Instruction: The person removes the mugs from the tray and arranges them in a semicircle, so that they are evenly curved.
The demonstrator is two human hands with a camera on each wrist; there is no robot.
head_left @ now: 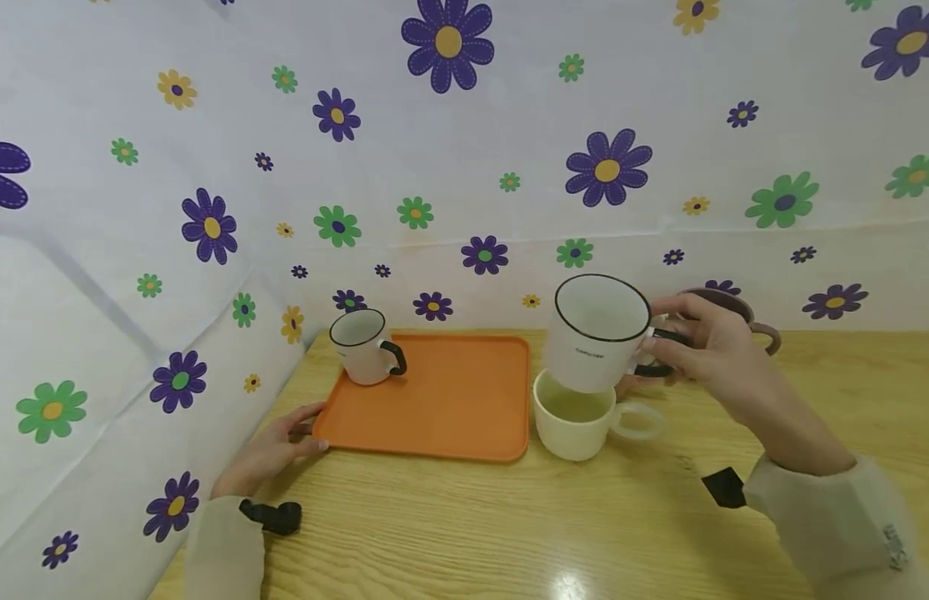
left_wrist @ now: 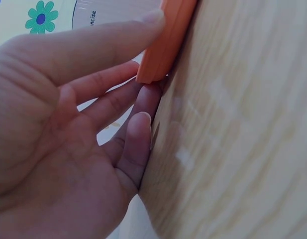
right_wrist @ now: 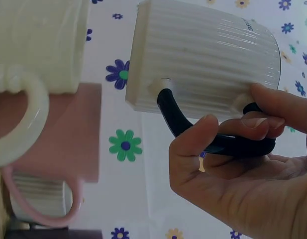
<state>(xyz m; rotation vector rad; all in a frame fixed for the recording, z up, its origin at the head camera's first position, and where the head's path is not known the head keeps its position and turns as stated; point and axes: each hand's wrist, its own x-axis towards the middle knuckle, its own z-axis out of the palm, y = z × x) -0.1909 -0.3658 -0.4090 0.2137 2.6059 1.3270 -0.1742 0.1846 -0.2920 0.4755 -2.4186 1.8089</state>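
My right hand (head_left: 722,358) holds a white mug with a black rim (head_left: 591,354) by its black handle (right_wrist: 238,144), fingers curled round it. Ribbed sides show on this mug, which is raised off the table, overlapping a cream mug (head_left: 572,433) in the head view. At the front left corner of an orange tray (head_left: 442,408), my left hand (head_left: 269,454) pinches the edge, thumb over the rim and fingertips against the side and underneath. A matching white mug (head_left: 364,360) stands upright at the tray's back left, its black handle turned right.
Behind my right hand stands a dark purplish mug (head_left: 764,332), partly hidden. The right wrist view shows a pink mug (right_wrist: 73,134) beyond the cream one, and a ribbed pale mug (right_wrist: 41,199) behind the pink handle. A flowered cloth (head_left: 464,167) hangs behind the wooden table (head_left: 404,525).
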